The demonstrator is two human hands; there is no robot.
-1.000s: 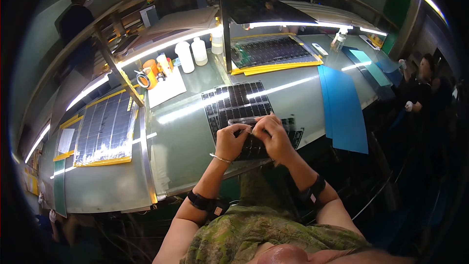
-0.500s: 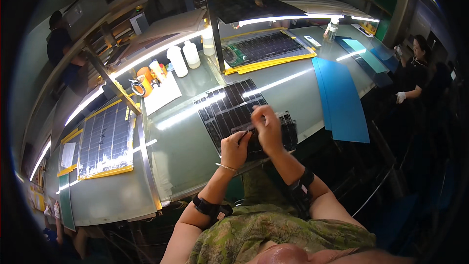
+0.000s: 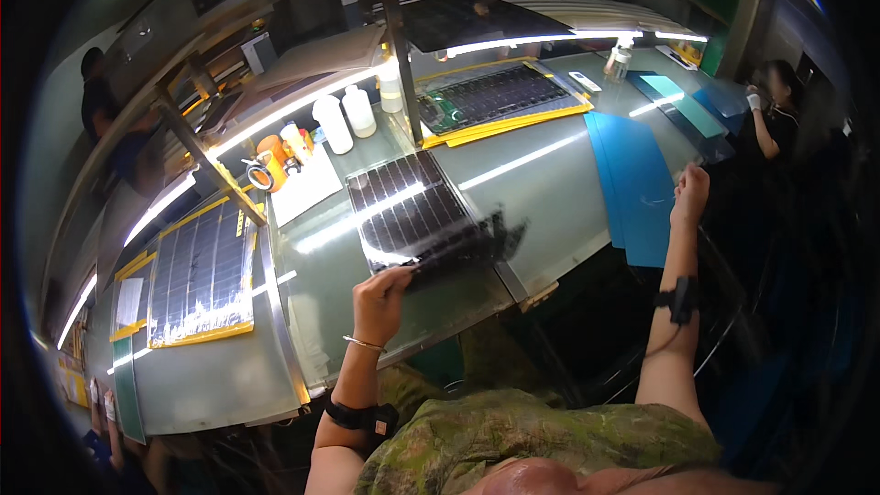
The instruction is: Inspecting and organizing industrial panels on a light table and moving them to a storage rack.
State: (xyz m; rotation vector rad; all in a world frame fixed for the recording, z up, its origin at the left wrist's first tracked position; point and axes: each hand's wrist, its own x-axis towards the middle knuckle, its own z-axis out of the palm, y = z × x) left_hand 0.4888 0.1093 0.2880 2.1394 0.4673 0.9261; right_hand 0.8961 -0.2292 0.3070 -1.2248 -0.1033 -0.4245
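Note:
At the near edge of the glass-topped bench, my left hand (image 3: 380, 298) is closed in a pinch on the corner of a dark solar cell sheet (image 3: 467, 246), blurred by motion. Behind and partly beneath it, a larger solar panel (image 3: 408, 202) with a dark grid lies flat. Far to the right, my right hand (image 3: 692, 191) is raised beyond the blue sheets (image 3: 632, 188), fingers closed. A thin, pale strand seems to show beside its fingertips, too faint to make out.
White bottles (image 3: 334, 125) and orange tape rolls (image 3: 263, 174) stand at the back. Yellow-edged panels lie left (image 3: 200, 266) and at the back (image 3: 500, 96). A metal post (image 3: 400, 55) rises from the bench. A co-worker (image 3: 779, 115) is at the far right.
My right hand has swung away from the left, out to the right. My left hand has shifted left and down, and the dark sheet in it has tilted and blurred.

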